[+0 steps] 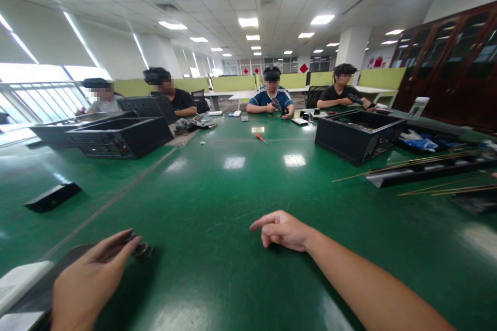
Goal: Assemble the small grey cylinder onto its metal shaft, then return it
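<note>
The left hand (95, 271) has its thumb and fingers nearly together at a small dark round part (142, 252) over the near left of the green table (217, 201), though whether they clamp it I cannot tell. The right hand (285, 231), its forefinger stretched apart from the curled others, holds nothing. Marks on the left computer case (112, 139) and red wall decoration (303, 68) are too small to read.

Beyond the right hand (286, 230), an orange-handled screwdriver (259, 137) lies on the green tabletop (217, 191); beyond that hand and rightward stands a black case (341, 139) (its top open). Beyond the left hand (91, 276) lies a dark panel (53, 196).
</note>
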The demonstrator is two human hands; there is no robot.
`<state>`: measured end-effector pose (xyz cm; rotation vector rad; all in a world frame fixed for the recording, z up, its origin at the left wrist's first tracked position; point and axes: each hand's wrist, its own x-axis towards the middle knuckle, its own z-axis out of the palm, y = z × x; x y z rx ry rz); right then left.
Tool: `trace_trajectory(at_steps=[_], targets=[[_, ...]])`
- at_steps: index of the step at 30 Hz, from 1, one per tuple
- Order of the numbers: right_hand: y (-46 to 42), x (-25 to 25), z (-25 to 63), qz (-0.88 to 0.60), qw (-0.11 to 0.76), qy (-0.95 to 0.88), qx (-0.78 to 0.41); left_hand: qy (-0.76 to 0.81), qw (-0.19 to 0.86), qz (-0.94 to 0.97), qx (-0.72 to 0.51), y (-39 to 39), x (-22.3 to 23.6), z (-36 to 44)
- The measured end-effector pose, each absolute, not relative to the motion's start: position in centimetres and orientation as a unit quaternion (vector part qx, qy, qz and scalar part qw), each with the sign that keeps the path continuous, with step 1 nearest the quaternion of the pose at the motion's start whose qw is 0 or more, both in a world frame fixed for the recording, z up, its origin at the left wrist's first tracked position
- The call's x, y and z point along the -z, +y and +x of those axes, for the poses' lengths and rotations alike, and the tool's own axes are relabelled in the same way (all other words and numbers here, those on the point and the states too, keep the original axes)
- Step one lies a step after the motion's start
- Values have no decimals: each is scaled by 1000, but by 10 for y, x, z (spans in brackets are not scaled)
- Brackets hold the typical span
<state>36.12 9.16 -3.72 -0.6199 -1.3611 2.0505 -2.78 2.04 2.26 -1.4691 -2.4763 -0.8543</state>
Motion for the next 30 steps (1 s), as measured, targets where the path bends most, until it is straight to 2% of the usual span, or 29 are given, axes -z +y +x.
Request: trace_trajectory(at_steps=[3,10,15,18,21,25,30], targets=[[92,37,361,-232,298,-512,-772,-861,-9,-472,191,20,-27,-26],[92,38,360,-237,299,-513,-769,-850,-46,-508,132,19,-17,-32],[91,39,359,-237,304,-510,-769,-788,-79,-570,219,39,-33,10],[93,39,360,-254,352,-507,-745,-709,-121,-628,296,61,-39,59],[99,40,363,-307,417,-520,-679,-608,-215,-679,349,81,-32,112],[107,47,367,-375,472,-550,-578,-495,-276,-743,358,94,-11,161],[107,57,365,-383,454,-608,-527,-434,-268,-794,331,90,8,170]])
